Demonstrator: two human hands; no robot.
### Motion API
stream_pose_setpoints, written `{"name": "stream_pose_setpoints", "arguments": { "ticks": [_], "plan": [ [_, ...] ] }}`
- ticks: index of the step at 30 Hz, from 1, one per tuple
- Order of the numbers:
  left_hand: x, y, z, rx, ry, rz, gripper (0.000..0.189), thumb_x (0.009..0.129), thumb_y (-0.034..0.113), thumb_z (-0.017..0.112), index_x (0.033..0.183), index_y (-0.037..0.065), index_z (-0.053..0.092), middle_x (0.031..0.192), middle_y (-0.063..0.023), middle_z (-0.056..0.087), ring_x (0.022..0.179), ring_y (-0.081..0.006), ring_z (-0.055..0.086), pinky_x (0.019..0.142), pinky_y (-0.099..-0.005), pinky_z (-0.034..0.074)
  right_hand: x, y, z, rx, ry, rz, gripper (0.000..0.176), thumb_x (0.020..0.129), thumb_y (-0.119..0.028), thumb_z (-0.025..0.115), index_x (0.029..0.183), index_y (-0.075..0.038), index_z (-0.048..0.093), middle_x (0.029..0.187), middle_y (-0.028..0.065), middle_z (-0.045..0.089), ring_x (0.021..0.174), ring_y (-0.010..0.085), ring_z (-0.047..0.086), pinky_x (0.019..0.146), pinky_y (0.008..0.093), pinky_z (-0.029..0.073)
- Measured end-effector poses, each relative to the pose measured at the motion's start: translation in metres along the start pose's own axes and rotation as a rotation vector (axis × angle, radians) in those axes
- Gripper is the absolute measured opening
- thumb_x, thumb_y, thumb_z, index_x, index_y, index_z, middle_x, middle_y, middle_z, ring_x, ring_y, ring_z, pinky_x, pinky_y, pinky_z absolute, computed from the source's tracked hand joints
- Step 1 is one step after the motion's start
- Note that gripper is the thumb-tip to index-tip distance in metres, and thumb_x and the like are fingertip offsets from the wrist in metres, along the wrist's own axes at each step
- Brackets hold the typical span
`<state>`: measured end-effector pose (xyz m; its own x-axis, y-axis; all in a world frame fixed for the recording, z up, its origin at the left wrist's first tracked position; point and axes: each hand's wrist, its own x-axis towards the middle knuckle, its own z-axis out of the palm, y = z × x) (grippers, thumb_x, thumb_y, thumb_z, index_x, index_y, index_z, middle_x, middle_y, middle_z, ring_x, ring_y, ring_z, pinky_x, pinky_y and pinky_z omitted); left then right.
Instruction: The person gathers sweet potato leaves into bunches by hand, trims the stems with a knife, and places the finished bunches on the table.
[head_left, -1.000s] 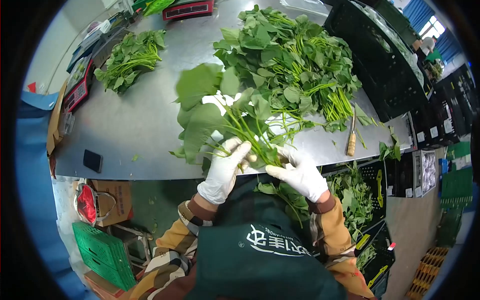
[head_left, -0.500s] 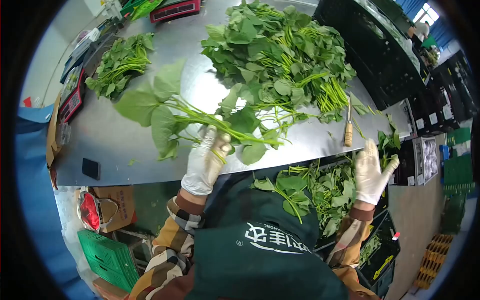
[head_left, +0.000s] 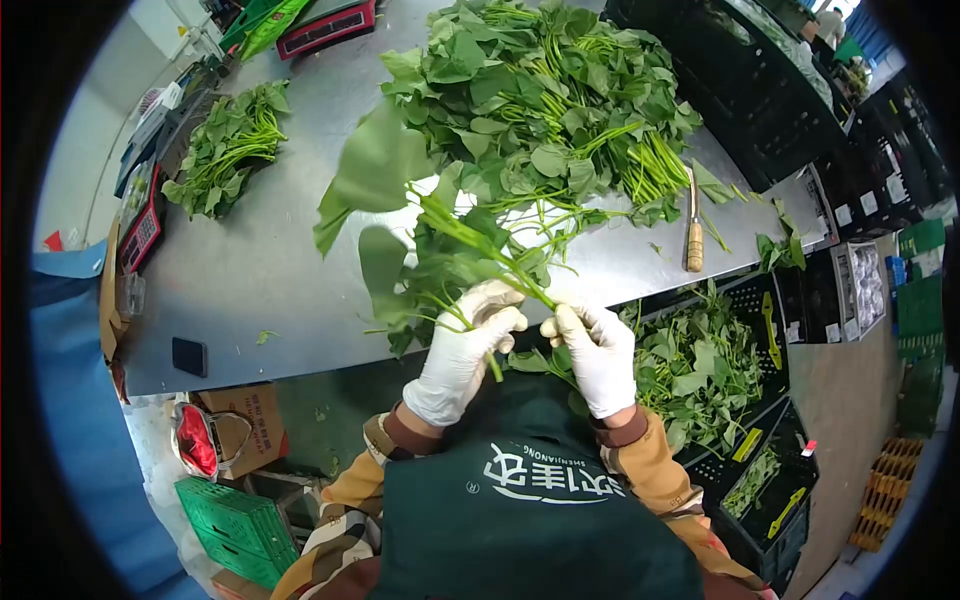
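Observation:
My left hand (head_left: pixel 458 360), in a white glove, is closed around a small bunch of leafy green stems (head_left: pixel 470 237), whose broad leaves fan out to the upper left, partly blurred. My right hand (head_left: pixel 600 358), gloved too, pinches the cut end of a stem from this bunch between thumb and fingers. Both hands are close together in front of my apron, near the table edge. Beyond them a large pile of leafy greens (head_left: pixel 560 110) lies on the metal table (head_left: pixel 270 290). A wooden-handled knife (head_left: pixel 694 245) rests to the right of the pile.
A smaller bunch of greens (head_left: pixel 228 145) lies at the left by red scales (head_left: pixel 143 225). A phone (head_left: pixel 189 357) sits near the front edge. Below right, a black crate (head_left: pixel 768 325) holds more greens. Dark crates (head_left: pixel 740 100) stand along the right side.
My right hand has come from over the crate at the right to the stems and now pinches one. My left hand has moved right and slightly down with the bunch.

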<state>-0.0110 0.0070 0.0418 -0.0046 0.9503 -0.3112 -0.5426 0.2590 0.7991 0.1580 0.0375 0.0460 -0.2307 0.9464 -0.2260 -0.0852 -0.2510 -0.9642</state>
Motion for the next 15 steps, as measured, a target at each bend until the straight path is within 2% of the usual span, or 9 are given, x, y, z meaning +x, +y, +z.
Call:
{"name": "stream_pose_setpoints", "arguments": {
  "ticks": [2,3,6,7,8,10,12,13,15],
  "plan": [
    [0.0,0.001,0.009,-0.078,0.024,-0.011,0.027,0.093,0.008,0.059,0.119,0.004,0.055,0.106,-0.0034,0.062,0.082,-0.0095,0.058,0.066,-0.0222,0.045,-0.005,0.008,0.001,0.004,-0.046,-0.022,0.027,0.094,-0.011,0.061,0.119,-0.001,0.063,0.084,0.0021,0.066,0.073,0.0057,0.058,0.067,0.0197,0.048],
    [0.002,-0.001,0.006,-0.06,0.037,-0.003,0.025,0.093,0.008,0.059,0.117,0.004,0.057,0.105,-0.0027,0.062,0.081,-0.0091,0.058,0.066,-0.0218,0.045,-0.009,0.003,0.0,-0.067,-0.105,-0.011,0.026,0.092,-0.01,0.063,0.116,-0.002,0.065,0.09,0.0049,0.068,0.081,0.0089,0.062,0.074,0.0232,0.05],
    [0.007,-0.008,0.001,0.004,0.081,0.005,0.02,0.093,0.01,0.06,0.111,0.004,0.06,0.1,-0.0011,0.063,0.079,-0.0079,0.057,0.065,-0.0211,0.046,0.004,0.009,-0.011,-0.423,-0.147,-0.338,0.031,0.085,-0.011,0.07,0.115,-0.004,0.067,0.098,0.0063,0.069,0.09,0.0121,0.063,0.082,0.0265,0.05],
    [0.005,-0.008,0.003,0.034,0.095,-0.008,0.018,0.093,0.01,0.061,0.109,0.004,0.061,0.098,-0.001,0.063,0.078,-0.0077,0.057,0.065,-0.0211,0.046,0.002,-0.009,-0.003,-0.342,-0.056,-0.237,0.034,0.083,-0.011,0.072,0.116,-0.004,0.066,0.099,0.0075,0.069,0.09,0.0135,0.063,0.083,0.0263,0.049],
    [0.003,-0.01,0.004,0.065,0.109,-0.024,0.016,0.093,0.011,0.061,0.107,0.004,0.062,0.097,-0.0009,0.064,0.077,-0.0075,0.057,0.065,-0.0211,0.047,0.005,-0.021,0.0,-0.373,-0.026,-0.24,0.036,0.082,-0.011,0.073,0.116,-0.003,0.066,0.098,0.0069,0.067,0.086,0.0147,0.063,0.083,0.0262,0.049],
    [0.003,-0.019,-0.003,0.101,0.056,-0.022,0.015,0.092,0.011,0.062,0.105,0.004,0.063,0.089,-0.0019,0.064,0.072,-0.0075,0.057,0.061,-0.0207,0.045,0.017,-0.021,0.004,-0.343,-0.072,-0.439,0.038,0.082,-0.011,0.074,0.118,-0.003,0.065,0.094,0.0062,0.064,0.079,0.0148,0.062,0.079,0.0265,0.05],
    [0.002,-0.022,-0.005,0.188,0.017,-0.017,0.014,0.092,0.011,0.062,0.104,0.003,0.063,0.084,-0.0025,0.064,0.068,-0.0077,0.057,0.059,-0.0204,0.043,0.02,-0.026,0.01,-0.473,-0.159,-0.503,0.039,0.082,-0.012,0.074,0.119,-0.004,0.064,0.093,0.0068,0.062,0.074,0.0135,0.06,0.072,0.0263,0.05],
    [0.001,-0.02,0.0,0.194,0.028,0.018,0.014,0.092,0.01,0.061,0.103,0.001,0.063,0.079,-0.0032,0.064,0.065,-0.008,0.056,0.056,-0.0204,0.041,0.017,-0.022,0.012,-0.218,-0.206,-0.295,0.031,0.082,-0.011,0.074,0.112,-0.004,0.068,0.089,0.0078,0.062,0.072,0.0126,0.06,0.066,0.0261,0.048],
    [0.001,-0.013,0.006,0.256,0.072,0.035,0.015,0.093,0.01,0.06,0.104,0.001,0.063,0.08,-0.0042,0.065,0.065,-0.0079,0.056,0.056,-0.0206,0.041,0.019,-0.018,0.007,-0.343,-0.105,-0.357,0.024,0.082,-0.009,0.073,0.106,-0.004,0.071,0.085,0.0066,0.062,0.072,0.0118,0.06,0.064,0.025,0.048]
  ]
}}
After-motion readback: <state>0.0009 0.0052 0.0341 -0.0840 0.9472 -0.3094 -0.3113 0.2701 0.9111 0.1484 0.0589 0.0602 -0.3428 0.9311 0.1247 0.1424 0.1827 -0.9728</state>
